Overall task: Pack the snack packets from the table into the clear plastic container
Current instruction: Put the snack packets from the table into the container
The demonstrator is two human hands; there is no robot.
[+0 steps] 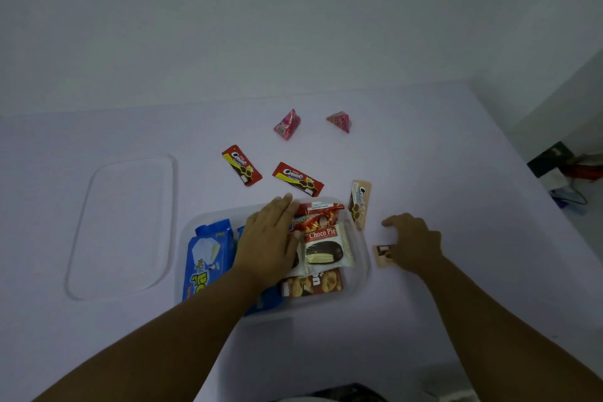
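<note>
The clear plastic container (360,274) sits in front of me, holding a blue wafer packet (208,254), a Choco Pie packet (326,246), a red potato snack packet (318,215) and a brown biscuit packet (313,285). My left hand (269,240) lies flat inside it, fingers apart, pressing on the packets. My right hand (414,241) rests on the table right of the container, fingers over a small tan packet (381,254). A beige cream biscuit packet (359,202) leans at the container's right rim. Two red cream biscuit packets (242,165) (298,179) lie beyond.
The clear lid (124,225) lies flat to the left of the container. Two pink pyramid packets (287,124) (340,121) stand farther back. The table's right edge runs diagonally; dark clutter (561,163) lies on the floor beyond it.
</note>
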